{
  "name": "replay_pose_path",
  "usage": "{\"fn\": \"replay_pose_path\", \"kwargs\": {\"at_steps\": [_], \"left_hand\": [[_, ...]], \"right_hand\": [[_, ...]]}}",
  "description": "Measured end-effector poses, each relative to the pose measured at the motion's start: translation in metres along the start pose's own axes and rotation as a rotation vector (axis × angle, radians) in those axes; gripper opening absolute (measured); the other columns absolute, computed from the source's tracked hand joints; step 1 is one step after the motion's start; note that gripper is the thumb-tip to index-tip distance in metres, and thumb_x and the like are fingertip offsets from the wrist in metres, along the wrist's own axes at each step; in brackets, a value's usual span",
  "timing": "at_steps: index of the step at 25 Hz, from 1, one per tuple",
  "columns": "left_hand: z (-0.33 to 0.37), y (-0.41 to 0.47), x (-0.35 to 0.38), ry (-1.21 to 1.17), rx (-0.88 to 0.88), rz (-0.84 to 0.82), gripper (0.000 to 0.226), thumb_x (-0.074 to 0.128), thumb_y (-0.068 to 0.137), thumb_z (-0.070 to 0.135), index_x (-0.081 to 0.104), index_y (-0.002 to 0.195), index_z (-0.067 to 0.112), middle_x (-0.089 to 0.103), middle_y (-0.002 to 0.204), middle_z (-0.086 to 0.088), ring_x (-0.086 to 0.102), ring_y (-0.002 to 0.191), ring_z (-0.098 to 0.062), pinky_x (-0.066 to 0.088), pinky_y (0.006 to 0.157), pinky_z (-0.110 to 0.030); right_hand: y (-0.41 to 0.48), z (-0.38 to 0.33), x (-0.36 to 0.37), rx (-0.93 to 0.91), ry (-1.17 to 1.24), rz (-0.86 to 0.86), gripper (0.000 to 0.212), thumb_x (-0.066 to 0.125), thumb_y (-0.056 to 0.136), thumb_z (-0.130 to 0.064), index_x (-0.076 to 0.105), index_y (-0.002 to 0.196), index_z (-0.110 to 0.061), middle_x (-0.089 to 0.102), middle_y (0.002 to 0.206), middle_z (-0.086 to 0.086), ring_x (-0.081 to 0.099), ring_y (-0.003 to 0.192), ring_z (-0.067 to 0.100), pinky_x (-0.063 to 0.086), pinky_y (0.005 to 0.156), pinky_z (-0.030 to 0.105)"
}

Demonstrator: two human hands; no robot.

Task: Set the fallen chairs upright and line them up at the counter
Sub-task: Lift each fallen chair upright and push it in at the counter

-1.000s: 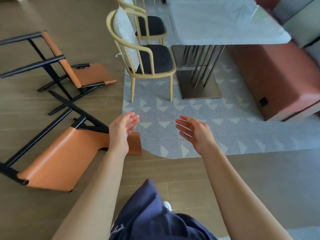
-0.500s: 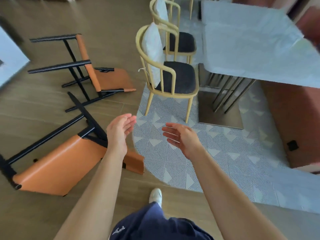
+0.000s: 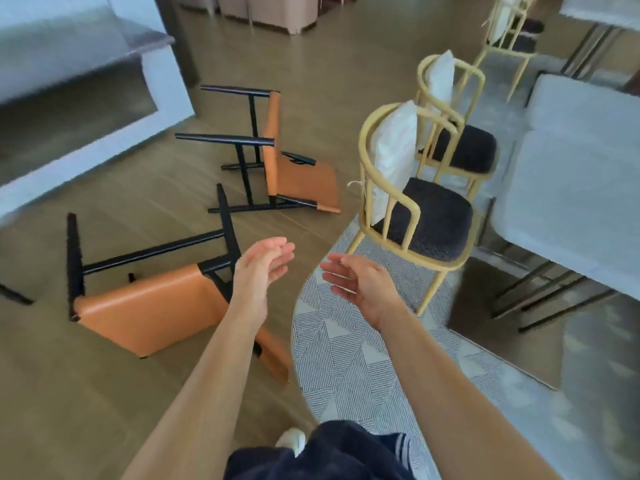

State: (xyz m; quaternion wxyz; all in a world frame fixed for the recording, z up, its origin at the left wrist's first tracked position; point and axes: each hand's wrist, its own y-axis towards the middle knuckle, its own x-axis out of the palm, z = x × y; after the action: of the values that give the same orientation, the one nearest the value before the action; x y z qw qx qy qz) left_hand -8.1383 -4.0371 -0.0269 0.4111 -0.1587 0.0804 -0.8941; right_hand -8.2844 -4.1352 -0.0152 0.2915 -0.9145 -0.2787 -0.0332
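our left hand (image 3: 260, 271) and right hand (image 3: 360, 284) are wide open, holding nothing, above the near orange chair (image 3: 145, 306) lying on the floor (image 3: 104, 393).

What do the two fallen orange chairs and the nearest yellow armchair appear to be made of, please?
The nearer fallen chair and the farther fallen chair: smooth orange covering with a soft sheen, probably leather or faux leather, on thin matte black legs, likely metal. The yellow armchair: painted bent tube frame, metal or wood unclear, with a dark nubby fabric seat.
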Motion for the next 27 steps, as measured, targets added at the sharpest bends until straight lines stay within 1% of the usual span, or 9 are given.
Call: {"fn": "replay_pose_path", "kwargs": {"at_steps": [4,6,10,12,14,17,19,24,27], "left_hand": [[-0.019,-0.028,0.025,-0.132,0.022,0.219,0.016,0.055,0.093,0.012,0.071,0.097,0.014,0.075,0.100,-0.005,0.070,0.098,-0.020,0.051,0.089,-0.032],[-0.034,-0.046,0.034,-0.178,0.024,0.302,0.017,0.054,0.094,0.013,0.070,0.096,0.014,0.075,0.098,-0.005,0.070,0.099,-0.020,0.051,0.087,-0.031],[-0.061,-0.075,0.036,-0.191,0.001,0.426,0.020,0.050,0.095,0.010,0.070,0.099,0.013,0.075,0.100,-0.006,0.070,0.098,-0.018,0.051,0.085,-0.030],[-0.072,-0.085,0.030,-0.210,-0.007,0.500,0.021,0.049,0.095,0.009,0.070,0.100,0.011,0.074,0.100,-0.008,0.070,0.099,-0.020,0.051,0.088,-0.032],[-0.081,-0.093,0.021,-0.211,-0.021,0.556,0.021,0.050,0.094,0.009,0.069,0.101,0.012,0.075,0.099,-0.006,0.070,0.100,-0.020,0.051,0.086,-0.031],[-0.098,-0.099,0.007,-0.227,-0.012,0.612,0.018,0.052,0.093,0.009,0.067,0.103,0.014,0.076,0.096,-0.004,0.071,0.097,-0.018,0.051,0.079,-0.025],[-0.118,-0.099,-0.005,-0.223,-0.028,0.623,0.018,0.053,0.093,0.010,0.066,0.105,0.014,0.076,0.097,-0.003,0.071,0.097,-0.016,0.051,0.079,-0.024],[-0.200,-0.087,-0.041,-0.250,-0.082,0.680,0.021,0.052,0.093,0.007,0.067,0.108,0.009,0.075,0.100,-0.005,0.071,0.098,-0.018,0.051,0.082,-0.027],[-0.262,-0.074,-0.061,-0.256,-0.085,0.667,0.020,0.053,0.092,0.005,0.067,0.105,0.011,0.075,0.100,-0.005,0.070,0.099,-0.018,0.052,0.083,-0.027]], "right_hand": [[0.014,-0.013,-0.023,0.054,-0.178,-0.155,0.029,0.044,0.099,-0.014,0.073,0.096,-0.016,0.077,0.092,0.002,0.073,0.087,0.014,0.051,0.086,0.034],[0.017,-0.011,-0.033,0.078,-0.228,-0.212,0.028,0.045,0.100,-0.015,0.073,0.096,-0.017,0.077,0.092,0.002,0.073,0.089,0.014,0.052,0.083,0.033],[0.015,0.007,-0.045,0.123,-0.262,-0.303,0.027,0.046,0.099,-0.016,0.073,0.098,-0.017,0.077,0.094,0.002,0.073,0.092,0.014,0.051,0.080,0.031],[0.014,0.021,-0.048,0.165,-0.292,-0.344,0.027,0.045,0.100,-0.016,0.072,0.101,-0.016,0.077,0.095,0.003,0.073,0.092,0.014,0.051,0.081,0.031],[0.015,0.034,-0.047,0.198,-0.331,-0.366,0.027,0.046,0.100,-0.016,0.072,0.104,-0.014,0.077,0.098,0.003,0.073,0.092,0.013,0.052,0.083,0.031],[0.022,0.049,-0.044,0.189,-0.351,-0.400,0.026,0.045,0.101,-0.015,0.069,0.111,-0.011,0.075,0.104,0.004,0.072,0.097,0.014,0.053,0.086,0.030],[0.035,0.066,-0.041,0.201,-0.355,-0.400,0.027,0.045,0.101,-0.013,0.068,0.114,-0.010,0.075,0.106,0.005,0.071,0.101,0.016,0.053,0.089,0.031],[0.077,0.139,-0.041,0.245,-0.337,-0.357,0.026,0.048,0.098,-0.011,0.067,0.116,-0.009,0.074,0.107,0.006,0.070,0.101,0.017,0.054,0.085,0.029],[0.107,0.200,-0.048,0.268,-0.315,-0.331,0.024,0.056,0.094,-0.007,0.067,0.114,-0.011,0.074,0.107,0.005,0.070,0.100,0.016,0.054,0.085,0.028]]}}
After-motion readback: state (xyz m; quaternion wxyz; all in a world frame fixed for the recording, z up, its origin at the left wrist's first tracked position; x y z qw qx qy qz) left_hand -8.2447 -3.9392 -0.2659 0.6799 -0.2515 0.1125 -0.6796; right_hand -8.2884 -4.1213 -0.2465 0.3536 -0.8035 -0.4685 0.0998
